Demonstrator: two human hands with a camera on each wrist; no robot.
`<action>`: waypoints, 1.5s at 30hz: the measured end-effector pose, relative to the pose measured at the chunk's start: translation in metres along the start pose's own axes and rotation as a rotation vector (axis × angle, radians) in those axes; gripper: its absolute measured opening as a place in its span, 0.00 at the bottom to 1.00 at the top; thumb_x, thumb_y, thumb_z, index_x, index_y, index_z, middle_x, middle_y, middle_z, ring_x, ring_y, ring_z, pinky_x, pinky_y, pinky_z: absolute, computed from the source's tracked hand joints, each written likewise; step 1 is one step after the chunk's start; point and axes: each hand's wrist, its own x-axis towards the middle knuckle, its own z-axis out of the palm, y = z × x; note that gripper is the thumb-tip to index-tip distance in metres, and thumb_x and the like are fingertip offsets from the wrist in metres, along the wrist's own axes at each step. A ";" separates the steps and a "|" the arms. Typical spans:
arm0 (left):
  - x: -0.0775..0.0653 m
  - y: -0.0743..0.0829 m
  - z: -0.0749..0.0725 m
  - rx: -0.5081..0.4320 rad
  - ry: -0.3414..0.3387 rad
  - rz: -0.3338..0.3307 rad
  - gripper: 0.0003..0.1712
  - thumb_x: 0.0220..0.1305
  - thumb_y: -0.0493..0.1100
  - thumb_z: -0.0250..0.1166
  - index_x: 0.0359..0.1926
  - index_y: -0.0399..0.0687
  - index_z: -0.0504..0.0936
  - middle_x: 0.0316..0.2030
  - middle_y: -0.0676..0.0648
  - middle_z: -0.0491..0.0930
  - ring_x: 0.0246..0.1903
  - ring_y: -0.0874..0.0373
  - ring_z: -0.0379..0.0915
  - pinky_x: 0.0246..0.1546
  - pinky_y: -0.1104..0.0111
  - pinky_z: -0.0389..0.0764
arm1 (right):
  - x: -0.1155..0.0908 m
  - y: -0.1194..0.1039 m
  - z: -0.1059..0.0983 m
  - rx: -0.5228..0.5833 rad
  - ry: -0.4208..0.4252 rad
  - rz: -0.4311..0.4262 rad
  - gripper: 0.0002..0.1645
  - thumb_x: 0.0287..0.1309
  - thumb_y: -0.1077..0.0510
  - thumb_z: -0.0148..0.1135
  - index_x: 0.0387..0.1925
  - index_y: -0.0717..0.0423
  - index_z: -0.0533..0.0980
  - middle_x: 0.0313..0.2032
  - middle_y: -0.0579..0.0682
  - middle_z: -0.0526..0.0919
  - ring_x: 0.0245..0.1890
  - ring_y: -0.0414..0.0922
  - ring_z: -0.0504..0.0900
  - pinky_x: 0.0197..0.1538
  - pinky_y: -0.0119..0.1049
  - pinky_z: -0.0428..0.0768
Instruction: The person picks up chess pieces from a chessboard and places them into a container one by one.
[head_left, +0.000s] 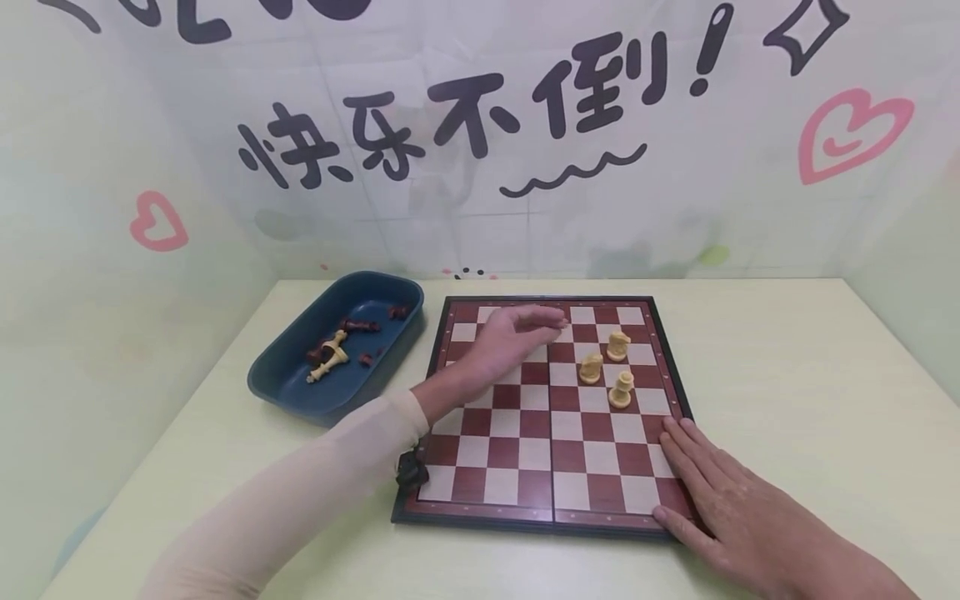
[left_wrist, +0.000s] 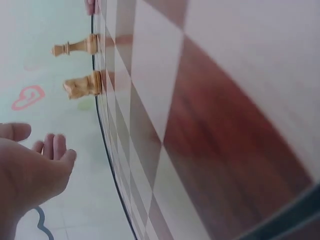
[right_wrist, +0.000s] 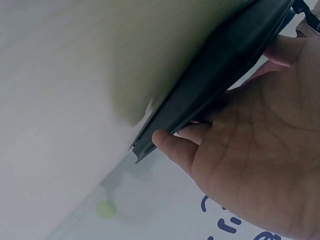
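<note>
My left hand [head_left: 510,342] hangs over the back middle of the chessboard [head_left: 487,483], fingers loosely bent. In the left wrist view, a gap shows between the thumb and fingers of that left hand [left_wrist: 35,170], with nothing held there. My right hand [head_left: 731,492] lies over the board's front right corner, fingers extended along its edge. From the right wrist, the fingers of the right hand [right_wrist: 250,150] rest against the dark board side [right_wrist: 210,75]. Two cream knights, one behind [head_left: 618,346] and one nearer [head_left: 591,368], stand right of the fold beside a taller cream chess piece [head_left: 621,390].
Left of the board sits a dark blue plastic tub [head_left: 300,404]. Inside it lie cream chess pieces [head_left: 328,365] and several dark red ones [head_left: 360,325]. A small black object [head_left: 411,471] shows below the left sleeve, over the board's left edge. A printed curtain [head_left: 450,217] hangs behind the table.
</note>
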 end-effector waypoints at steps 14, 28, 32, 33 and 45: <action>0.008 -0.011 0.032 0.156 -0.123 -0.093 0.23 0.64 0.33 0.70 0.60 0.37 0.81 0.49 0.48 0.83 0.47 0.59 0.78 0.44 0.71 0.81 | 0.002 -0.001 -0.006 0.021 -0.031 0.006 0.51 0.71 0.30 0.51 0.76 0.65 0.58 0.78 0.58 0.53 0.76 0.58 0.53 0.65 0.18 0.24; 0.012 -0.015 0.044 0.281 -0.103 -0.062 0.15 0.67 0.37 0.69 0.55 0.42 0.86 0.48 0.50 0.82 0.45 0.61 0.73 0.42 0.73 0.77 | 0.003 -0.001 -0.006 0.013 -0.034 0.010 0.51 0.71 0.30 0.51 0.76 0.65 0.58 0.78 0.58 0.53 0.76 0.57 0.53 0.65 0.19 0.24; 0.010 -0.015 0.044 0.271 -0.100 -0.061 0.14 0.68 0.36 0.68 0.54 0.42 0.87 0.47 0.50 0.82 0.44 0.60 0.73 0.40 0.73 0.77 | 0.002 -0.001 -0.004 0.014 -0.024 0.006 0.51 0.71 0.30 0.52 0.75 0.65 0.59 0.77 0.59 0.54 0.75 0.58 0.54 0.65 0.18 0.24; 0.009 -0.015 0.044 0.270 -0.097 -0.062 0.14 0.68 0.36 0.68 0.54 0.42 0.87 0.47 0.50 0.82 0.43 0.60 0.73 0.40 0.73 0.77 | 0.002 0.000 -0.002 0.013 -0.017 0.000 0.51 0.71 0.30 0.52 0.75 0.66 0.60 0.77 0.59 0.55 0.75 0.58 0.55 0.65 0.18 0.24; 0.007 -0.019 0.044 0.288 -0.088 -0.017 0.12 0.69 0.36 0.67 0.51 0.43 0.88 0.46 0.50 0.83 0.44 0.61 0.74 0.44 0.71 0.77 | -0.002 0.002 0.005 -0.026 0.041 -0.018 0.51 0.70 0.31 0.54 0.76 0.65 0.58 0.77 0.59 0.54 0.75 0.54 0.56 0.66 0.18 0.26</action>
